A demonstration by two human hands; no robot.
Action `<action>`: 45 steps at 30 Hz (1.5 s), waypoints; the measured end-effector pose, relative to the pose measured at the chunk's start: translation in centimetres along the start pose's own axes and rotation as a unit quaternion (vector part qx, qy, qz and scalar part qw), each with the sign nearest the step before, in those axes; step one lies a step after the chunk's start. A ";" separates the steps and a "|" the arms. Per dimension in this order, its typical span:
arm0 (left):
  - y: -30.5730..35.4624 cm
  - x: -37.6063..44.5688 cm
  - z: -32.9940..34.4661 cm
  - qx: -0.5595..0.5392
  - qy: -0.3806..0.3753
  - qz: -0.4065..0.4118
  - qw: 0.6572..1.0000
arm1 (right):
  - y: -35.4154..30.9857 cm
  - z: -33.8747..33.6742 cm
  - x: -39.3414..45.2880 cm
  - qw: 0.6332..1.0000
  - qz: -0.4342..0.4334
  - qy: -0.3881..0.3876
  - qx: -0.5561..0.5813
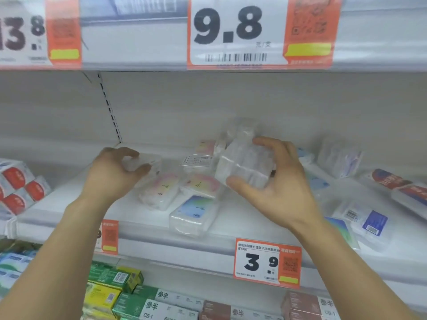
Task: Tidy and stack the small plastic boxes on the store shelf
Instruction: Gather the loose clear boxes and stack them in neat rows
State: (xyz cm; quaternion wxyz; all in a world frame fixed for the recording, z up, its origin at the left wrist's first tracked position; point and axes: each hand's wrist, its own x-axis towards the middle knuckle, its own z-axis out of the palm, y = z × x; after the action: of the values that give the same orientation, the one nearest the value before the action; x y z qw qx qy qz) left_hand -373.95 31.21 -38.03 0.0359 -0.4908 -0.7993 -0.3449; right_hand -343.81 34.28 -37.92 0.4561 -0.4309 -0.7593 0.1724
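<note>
My left fingers (136, 162) are curled round a small clear plastic box (147, 163), thumb below and forefinger over its top, while the right fingers (265, 144) and thumb clamp a clear bundle of stacked plastic boxes (245, 167) held just above the white store shelf (115, 218). Between the two sets of fingers, a little nearer me, lie two clear flat boxes with pink-and-yellow labels (161, 190) and, nearest the shelf edge, a clear flat box with a blue-green label (194, 213), all loosely scattered.

I judge the step is gathering loose boxes into one stack. To do it well I'd square the bundle's edges before setting it down, and keep the grip light, since the plastic looks slippery.

The bundle sits tilted, its long axis running from near-left to far-right. The blue-labelled box's long axis points away from me, slanting right.
</note>
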 end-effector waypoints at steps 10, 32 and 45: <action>-2.9 -1.7 -5.5 -0.123 0.063 0.003 0.990 | -6.4 5.0 1.1 0.968 0.131 -0.040 0.210; 0.4 -0.1 -5.6 -0.141 0.121 0.006 0.982 | -3.9 9.4 12.4 0.982 -0.011 -0.105 -0.155; 12.5 0.0 5.6 -0.147 -0.098 0.119 0.977 | 5.5 1.9 15.8 0.983 0.033 -0.171 -0.061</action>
State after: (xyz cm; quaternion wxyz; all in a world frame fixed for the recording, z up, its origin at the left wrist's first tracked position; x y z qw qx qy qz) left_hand -362.23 37.97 -35.86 -0.0745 -0.6135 -0.6755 -0.4022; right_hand -346.00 50.52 -33.90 0.2866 -0.4466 -0.8207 0.2117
